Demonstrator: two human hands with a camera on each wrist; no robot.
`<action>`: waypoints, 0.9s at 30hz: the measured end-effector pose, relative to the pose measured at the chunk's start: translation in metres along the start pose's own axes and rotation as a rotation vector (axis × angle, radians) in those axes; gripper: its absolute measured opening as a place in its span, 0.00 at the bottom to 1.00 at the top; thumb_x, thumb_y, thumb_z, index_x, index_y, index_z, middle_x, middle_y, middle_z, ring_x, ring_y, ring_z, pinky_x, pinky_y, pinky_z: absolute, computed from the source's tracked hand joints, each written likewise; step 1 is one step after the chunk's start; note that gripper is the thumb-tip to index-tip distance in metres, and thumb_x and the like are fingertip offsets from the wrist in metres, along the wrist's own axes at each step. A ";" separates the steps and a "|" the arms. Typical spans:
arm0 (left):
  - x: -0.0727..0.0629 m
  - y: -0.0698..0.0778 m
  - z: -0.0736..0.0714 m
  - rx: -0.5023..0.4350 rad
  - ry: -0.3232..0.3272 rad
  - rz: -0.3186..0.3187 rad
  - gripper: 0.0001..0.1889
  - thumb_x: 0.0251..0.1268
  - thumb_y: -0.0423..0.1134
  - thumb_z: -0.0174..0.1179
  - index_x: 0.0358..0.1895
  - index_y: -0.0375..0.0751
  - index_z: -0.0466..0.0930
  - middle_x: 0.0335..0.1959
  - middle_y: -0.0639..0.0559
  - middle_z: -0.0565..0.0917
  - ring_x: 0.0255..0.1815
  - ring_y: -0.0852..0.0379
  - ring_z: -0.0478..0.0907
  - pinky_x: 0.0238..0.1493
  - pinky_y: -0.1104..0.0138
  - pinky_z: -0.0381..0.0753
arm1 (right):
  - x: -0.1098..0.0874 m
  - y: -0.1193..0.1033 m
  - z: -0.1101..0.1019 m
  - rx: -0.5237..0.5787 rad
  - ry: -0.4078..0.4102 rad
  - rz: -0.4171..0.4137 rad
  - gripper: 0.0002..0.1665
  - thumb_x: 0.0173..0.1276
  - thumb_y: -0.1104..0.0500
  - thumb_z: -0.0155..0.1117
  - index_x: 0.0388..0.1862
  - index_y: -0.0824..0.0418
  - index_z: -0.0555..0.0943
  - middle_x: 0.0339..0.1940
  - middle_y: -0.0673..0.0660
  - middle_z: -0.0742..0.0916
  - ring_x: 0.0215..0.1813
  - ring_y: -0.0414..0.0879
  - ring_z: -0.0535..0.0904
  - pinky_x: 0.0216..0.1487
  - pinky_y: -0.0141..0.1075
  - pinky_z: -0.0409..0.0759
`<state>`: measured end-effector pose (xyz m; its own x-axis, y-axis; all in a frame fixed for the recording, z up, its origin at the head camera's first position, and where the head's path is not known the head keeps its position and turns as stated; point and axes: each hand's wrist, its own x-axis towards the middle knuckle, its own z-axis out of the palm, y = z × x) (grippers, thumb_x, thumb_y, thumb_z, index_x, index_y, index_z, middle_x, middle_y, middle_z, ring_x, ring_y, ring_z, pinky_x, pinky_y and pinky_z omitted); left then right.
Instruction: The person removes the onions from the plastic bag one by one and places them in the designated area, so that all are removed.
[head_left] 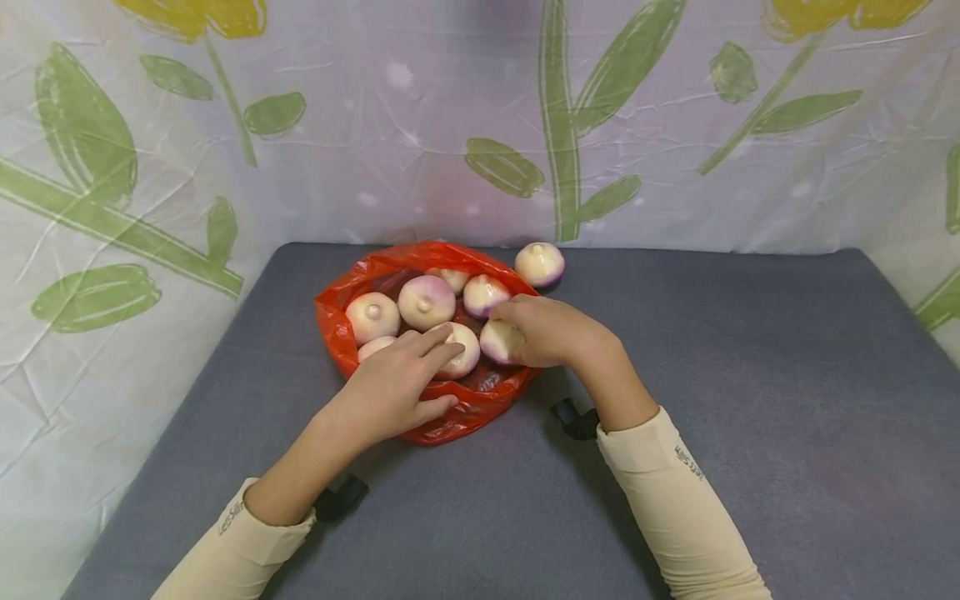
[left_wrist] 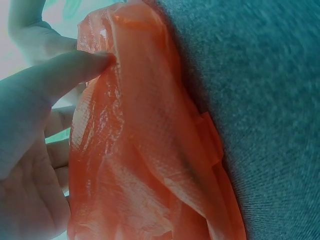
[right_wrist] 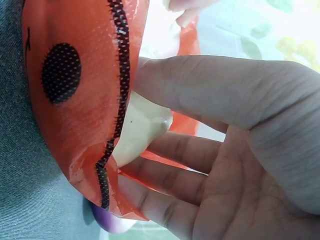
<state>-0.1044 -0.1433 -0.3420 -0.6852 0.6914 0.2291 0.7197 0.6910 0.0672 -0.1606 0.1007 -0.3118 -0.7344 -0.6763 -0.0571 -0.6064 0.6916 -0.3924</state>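
Observation:
A red plastic bag lies with its mouth spread wide, holding several white-and-purple turnips. My right hand reaches over the bag's right rim and grips a turnip inside; the right wrist view shows thumb and fingers around its pale side. With fingers extended, my left hand touches another turnip near the middle of the bag. Its thumb lies by the near rim, against the red plastic in the left wrist view.
One turnip sits outside the bag, behind its right edge. The grey table meets a floral sheet at the back. A black strap piece hangs at the right wrist, another at the left.

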 end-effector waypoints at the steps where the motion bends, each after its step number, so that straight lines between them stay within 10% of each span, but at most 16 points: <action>1: 0.000 0.000 0.000 -0.004 0.001 0.007 0.30 0.55 0.48 0.74 0.59 0.36 0.80 0.65 0.37 0.76 0.62 0.40 0.75 0.60 0.50 0.75 | 0.000 0.000 0.000 -0.001 0.001 -0.002 0.24 0.62 0.66 0.68 0.59 0.62 0.81 0.51 0.59 0.85 0.54 0.53 0.79 0.61 0.46 0.73; 27: 0.000 0.004 -0.001 -0.040 0.016 0.019 0.27 0.55 0.47 0.75 0.55 0.37 0.83 0.63 0.37 0.77 0.63 0.44 0.76 0.51 0.52 0.82 | 0.000 0.003 0.001 0.014 -0.010 0.004 0.25 0.58 0.65 0.70 0.57 0.63 0.80 0.46 0.58 0.84 0.48 0.51 0.78 0.57 0.45 0.75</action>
<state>-0.1012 -0.1410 -0.3411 -0.6695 0.7008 0.2465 0.7369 0.6683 0.1016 -0.1618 0.1023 -0.3140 -0.7335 -0.6762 -0.0682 -0.5991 0.6907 -0.4049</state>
